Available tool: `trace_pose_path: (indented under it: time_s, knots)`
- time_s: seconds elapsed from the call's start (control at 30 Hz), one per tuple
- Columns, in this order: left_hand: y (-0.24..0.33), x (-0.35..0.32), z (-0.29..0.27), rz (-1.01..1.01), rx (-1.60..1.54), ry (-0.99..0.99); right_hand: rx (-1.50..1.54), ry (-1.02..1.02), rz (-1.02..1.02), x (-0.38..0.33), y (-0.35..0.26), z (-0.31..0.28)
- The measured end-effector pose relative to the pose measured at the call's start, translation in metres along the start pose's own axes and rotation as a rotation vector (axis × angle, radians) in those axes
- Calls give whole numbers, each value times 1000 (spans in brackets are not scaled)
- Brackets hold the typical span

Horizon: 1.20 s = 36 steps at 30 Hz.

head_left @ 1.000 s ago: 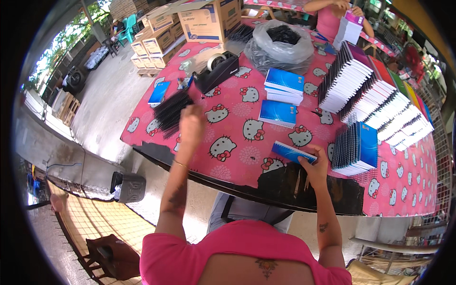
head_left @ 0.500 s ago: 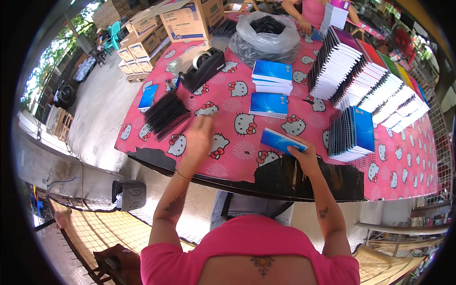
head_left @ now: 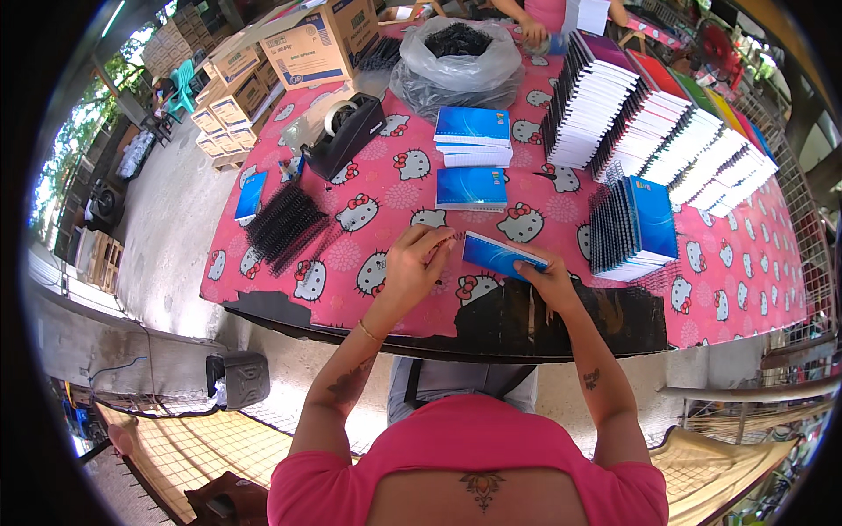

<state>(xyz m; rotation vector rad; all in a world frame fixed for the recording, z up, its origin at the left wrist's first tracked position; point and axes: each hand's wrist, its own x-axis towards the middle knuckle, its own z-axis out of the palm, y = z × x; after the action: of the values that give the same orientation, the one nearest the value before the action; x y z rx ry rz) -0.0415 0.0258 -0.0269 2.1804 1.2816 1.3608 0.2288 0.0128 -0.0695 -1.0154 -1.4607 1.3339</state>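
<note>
My right hand (head_left: 551,282) is closed on a small blue notebook (head_left: 493,256), holding it tilted above the near part of the table. My left hand (head_left: 417,265) is pinched on a thin dark spiral binding coil (head_left: 449,239), whose tip is close to the notebook's upper left corner. Whether the coil touches the holes there is too small to tell. To the left lies a heap of black binding coils (head_left: 285,226). Beyond my hands sit two low piles of blue notebooks, a nearer pile (head_left: 471,188) and a farther pile (head_left: 473,125).
Bound blue notebooks (head_left: 651,223) stand at right, before long rows of coloured notebooks (head_left: 605,83). A tape dispenser (head_left: 346,140), a single blue cover (head_left: 251,195), a plastic bag of coils (head_left: 460,70) and cartons (head_left: 320,44) are farther off. Another person's hand (head_left: 532,33) works at the far edge.
My left hand has moved right from near the coil heap to the notebook, with a coil now visible in its fingers. The view has shifted slightly; my right hand still grips the notebook.
</note>
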Motion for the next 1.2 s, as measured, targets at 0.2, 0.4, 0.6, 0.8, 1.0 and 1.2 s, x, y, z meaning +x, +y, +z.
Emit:
trace_pose_path:
  time_s: [0.2,0.4,0.6,0.8,1.0,1.2]
  knots:
    - [5,5,-3,-19,-56,-56,-20,-54,10,-3,-6,0]
    - [1,18,-14,132,-26,-285,-10,-83,9,-3,-7,0]
    - [15,32,-20,201,0,-370,51,-82,50,-10,-18,5]
    - [29,29,-8,237,450,-352,51,25,-11,-17,-24,15]
    - [37,-27,17,297,650,-213,67,91,58,-23,-43,23]
    - [52,-25,24,277,532,-292,157,161,-28,-24,-56,18]
